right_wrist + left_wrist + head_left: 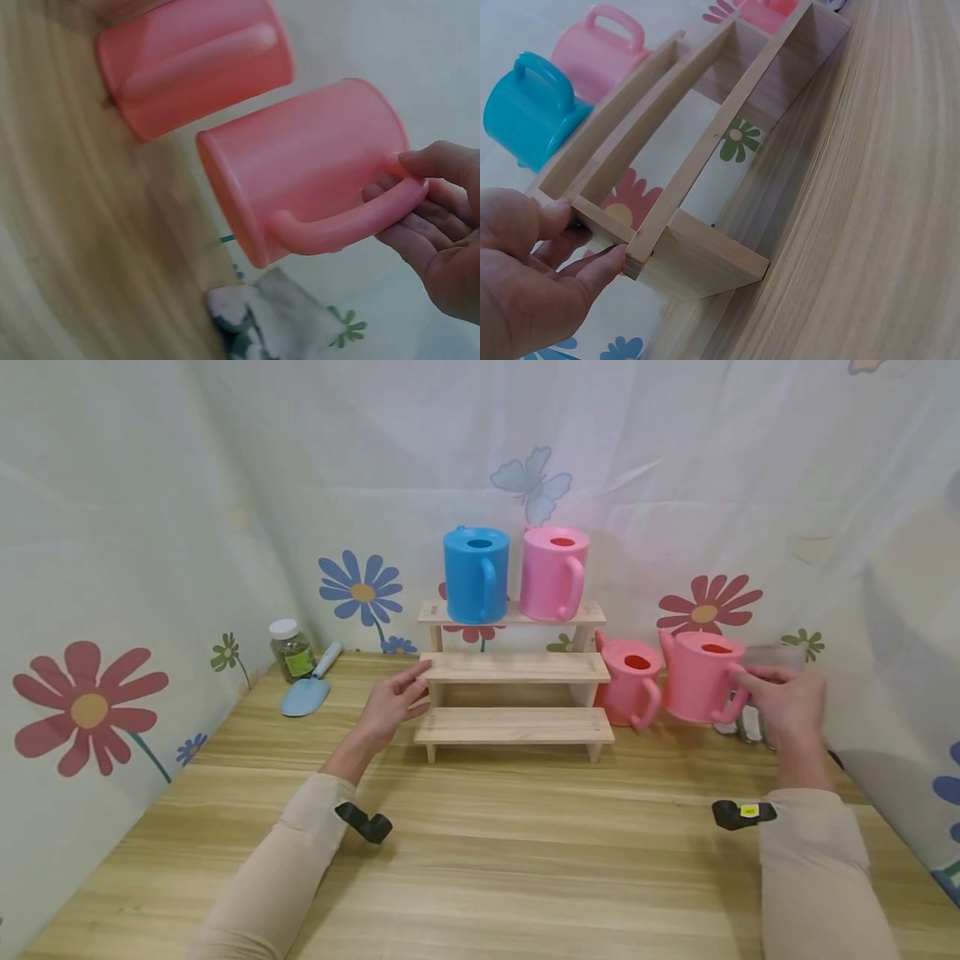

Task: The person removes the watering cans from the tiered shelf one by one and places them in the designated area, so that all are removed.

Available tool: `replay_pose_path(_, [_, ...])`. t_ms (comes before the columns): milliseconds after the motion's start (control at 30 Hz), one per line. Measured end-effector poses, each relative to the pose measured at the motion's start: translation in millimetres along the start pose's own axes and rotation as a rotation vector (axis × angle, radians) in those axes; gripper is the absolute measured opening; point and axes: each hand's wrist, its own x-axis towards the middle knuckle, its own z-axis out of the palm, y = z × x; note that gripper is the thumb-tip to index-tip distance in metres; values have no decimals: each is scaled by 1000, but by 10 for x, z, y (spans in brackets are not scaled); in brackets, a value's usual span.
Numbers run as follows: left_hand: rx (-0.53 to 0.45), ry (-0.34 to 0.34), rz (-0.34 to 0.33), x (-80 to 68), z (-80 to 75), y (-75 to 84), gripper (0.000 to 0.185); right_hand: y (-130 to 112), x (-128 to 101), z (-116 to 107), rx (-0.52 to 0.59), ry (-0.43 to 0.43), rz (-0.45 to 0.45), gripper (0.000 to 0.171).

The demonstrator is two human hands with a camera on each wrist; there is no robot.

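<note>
My right hand [798, 702] grips the handle of a pink watering can [697, 681], thumb on the handle's upper end in the right wrist view. That can hangs tilted above the tabletop. Just left of it, another pink watering can [628, 685] stands by the right side of a three-step wooden stand [517, 668]. With thumb and fingers, my left hand [388, 706] holds the stand's left end, around the middle and lower steps. On the top step sit a blue watering can [477, 577] and a third pink watering can [553, 575], handles facing me.
A white-lidded jar [292, 652] and a light blue trowel [311, 689] lie back left on the wooden table [540, 852]. Glass-like items [750, 725] are partly hidden behind the held can. A flower-print curtain [360, 468] hangs behind and at both sides.
</note>
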Motion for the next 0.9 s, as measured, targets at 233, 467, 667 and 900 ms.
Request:
replay_pose_path(233, [1, -5, -6, 10, -3, 18, 40, 234, 156, 191, 61, 60, 24, 66])
replay_pose_path(467, [-3, -3, -17, 17, -6, 1, 40, 368, 199, 304, 85, 58, 68, 70])
replay_pose_path(667, [16, 0, -18, 20, -11, -4, 40, 400, 181, 355, 79, 31, 98, 70])
replay_pose_path(900, [14, 6, -21, 19, -6, -12, 40, 413, 180, 389, 106, 30, 79, 68])
